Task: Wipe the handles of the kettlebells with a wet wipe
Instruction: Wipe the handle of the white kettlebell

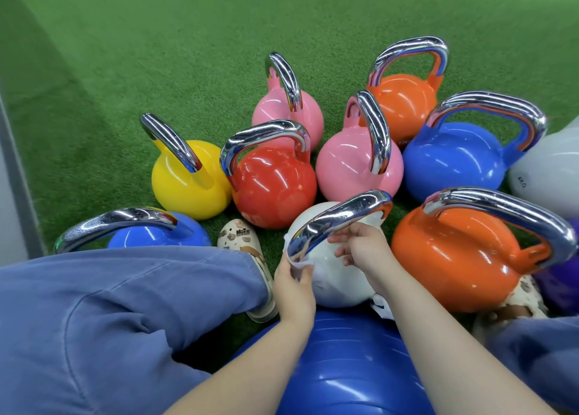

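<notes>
A white kettlebell (341,286) with a chrome handle (340,218) stands right in front of me. My left hand (293,284) pinches a white wet wipe (297,262) against the near lower end of that handle. My right hand (360,247) reaches under the handle's middle with curled fingers, apparently touching the wipe; what it holds is hard to tell. Around it stand several coloured kettlebells with chrome handles: red (275,185), yellow (188,182), two pink, two orange, two blue.
All stand on green turf (188,38). I sit on a blue exercise ball (344,367), knees in blue trousers either side, patterned clogs (241,239) on my feet. A grey kettlebell (548,173) and a purple one (560,286) sit at the right edge.
</notes>
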Available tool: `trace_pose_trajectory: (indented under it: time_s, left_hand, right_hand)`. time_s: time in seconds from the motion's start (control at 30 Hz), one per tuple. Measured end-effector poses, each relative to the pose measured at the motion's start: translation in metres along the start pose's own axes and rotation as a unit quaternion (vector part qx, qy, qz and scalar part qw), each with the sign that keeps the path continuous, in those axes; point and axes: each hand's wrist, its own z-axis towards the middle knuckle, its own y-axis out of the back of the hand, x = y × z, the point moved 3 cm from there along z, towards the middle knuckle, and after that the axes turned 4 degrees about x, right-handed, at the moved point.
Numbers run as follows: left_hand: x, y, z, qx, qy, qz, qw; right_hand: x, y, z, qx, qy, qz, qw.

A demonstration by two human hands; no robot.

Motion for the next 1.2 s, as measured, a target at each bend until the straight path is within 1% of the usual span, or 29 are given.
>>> trace_pose_trajectory:
  time_s: [0.1, 0.27, 0.33, 0.37, 0.5, 0.6, 0.67, 0.73, 0.8, 0.9, 1.0, 1.13, 1.2]
  left_hand:
    - [-0.005, -0.002, 0.003, 0.0, -0.008, 0.034, 0.999]
    - [-0.008, -0.003, 0.013, -0.045, -0.031, 0.082, 0.995]
    - [-0.01, -0.001, 0.017, -0.043, -0.043, 0.094, 0.994]
    - [-0.01, 0.001, 0.02, -0.028, -0.051, 0.103, 0.993]
    - [-0.016, 0.008, 0.031, 0.07, -0.079, 0.122, 0.987]
    - [-0.025, 0.011, 0.033, 0.128, -0.067, 0.133, 0.98]
    - [-0.027, 0.011, 0.033, 0.138, -0.068, 0.119, 0.981]
    - [-0.03, 0.011, 0.031, 0.132, -0.078, 0.104, 0.983]
    - [-0.037, 0.01, 0.03, 0.131, -0.097, 0.115, 0.98]
    - [-0.06, 0.008, 0.028, 0.165, -0.131, 0.181, 0.961]
    - [-0.082, 0.006, 0.026, 0.217, -0.162, 0.253, 0.929]
    - [-0.104, -0.005, 0.024, 0.216, -0.202, 0.375, 0.879]
    - [-0.112, -0.012, 0.025, 0.219, -0.214, 0.427, 0.851]
  right_hand:
    - [-0.001, 0.0, 0.001, 0.0, -0.004, -0.002, 1.0]
    - [-0.006, 0.001, 0.003, -0.007, -0.004, -0.004, 1.0]
    - [-0.007, 0.001, 0.003, -0.009, -0.002, -0.005, 1.0]
    - [-0.006, 0.001, 0.003, -0.01, 0.0, -0.005, 1.0]
    - [-0.003, 0.001, 0.003, -0.014, 0.008, -0.008, 1.0]
    - [0.001, 0.002, 0.002, -0.015, 0.008, -0.001, 1.0]
    - [0.004, 0.004, 0.002, -0.015, 0.012, 0.005, 1.0]
    - [0.005, 0.006, 0.001, -0.018, 0.016, 0.014, 1.0]
    - [0.003, 0.008, 0.001, -0.023, 0.011, 0.029, 0.999]
    - [-0.001, 0.013, 0.003, -0.043, -0.011, 0.062, 0.997]
    - [-0.005, 0.018, 0.004, -0.075, -0.045, 0.106, 0.991]
    - [-0.004, 0.028, 0.003, -0.124, -0.092, 0.162, 0.975]
    - [-0.003, 0.033, 0.002, -0.137, -0.095, 0.179, 0.97]
